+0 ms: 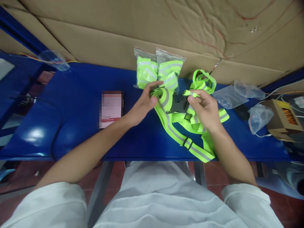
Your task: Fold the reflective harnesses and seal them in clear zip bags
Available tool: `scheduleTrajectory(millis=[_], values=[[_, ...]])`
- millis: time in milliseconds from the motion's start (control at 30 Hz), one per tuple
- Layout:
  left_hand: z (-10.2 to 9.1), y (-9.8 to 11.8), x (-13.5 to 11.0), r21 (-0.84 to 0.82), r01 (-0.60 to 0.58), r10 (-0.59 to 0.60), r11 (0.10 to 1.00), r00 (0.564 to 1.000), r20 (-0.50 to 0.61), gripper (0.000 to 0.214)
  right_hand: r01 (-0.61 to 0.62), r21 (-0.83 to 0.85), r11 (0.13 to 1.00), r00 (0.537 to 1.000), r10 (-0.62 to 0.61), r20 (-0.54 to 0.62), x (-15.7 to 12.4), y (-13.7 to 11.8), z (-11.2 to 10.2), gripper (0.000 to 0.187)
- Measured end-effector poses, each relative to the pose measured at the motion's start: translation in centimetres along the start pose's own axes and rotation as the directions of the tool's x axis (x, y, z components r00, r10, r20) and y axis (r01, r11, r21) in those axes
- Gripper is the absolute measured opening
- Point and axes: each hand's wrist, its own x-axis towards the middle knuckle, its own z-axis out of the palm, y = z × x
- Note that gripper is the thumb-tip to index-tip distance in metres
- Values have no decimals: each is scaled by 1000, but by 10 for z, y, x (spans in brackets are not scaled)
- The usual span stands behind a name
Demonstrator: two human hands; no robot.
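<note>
Grasping a reflective strap coil (166, 98) in the left hand (142, 104) and, rightward of it, pinching a strap section (189, 93) in the right hand (207, 107).

Phone (111, 110) is lying left of left hand (144, 102) | cup (54, 60) is sitting farther left | box (283, 118) is resting right of right hand (205, 109) | cardboard (106, 41) is rising beyond both | table (140, 141) is spreading beneath

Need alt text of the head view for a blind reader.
A left hand holds a coil of neon reflective strap while the right hand pinches another part, above a blue table. Two clear bags of similar strap sit behind, before a cardboard panel; a pixelated device lies left, plastic bags and a cardboard box right.
</note>
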Motion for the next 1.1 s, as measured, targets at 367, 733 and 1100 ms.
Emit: scheduleTrajectory(millis=[367, 733, 1100], values=[[-12, 12, -7, 699, -461, 385, 546, 880, 280, 18, -22, 25, 999, 996, 20, 82, -3, -10, -3, 66], [29, 66, -24, 396, -310, 296, 864, 950, 99, 44, 379, -90, 921, 889, -335, 312, 11, -61, -20, 45], [41, 184, 9, 730, -543, 152, 415, 832, 533, 38, 502, -325, 801, 862, -434, 263, 22, -148, -72, 24]])
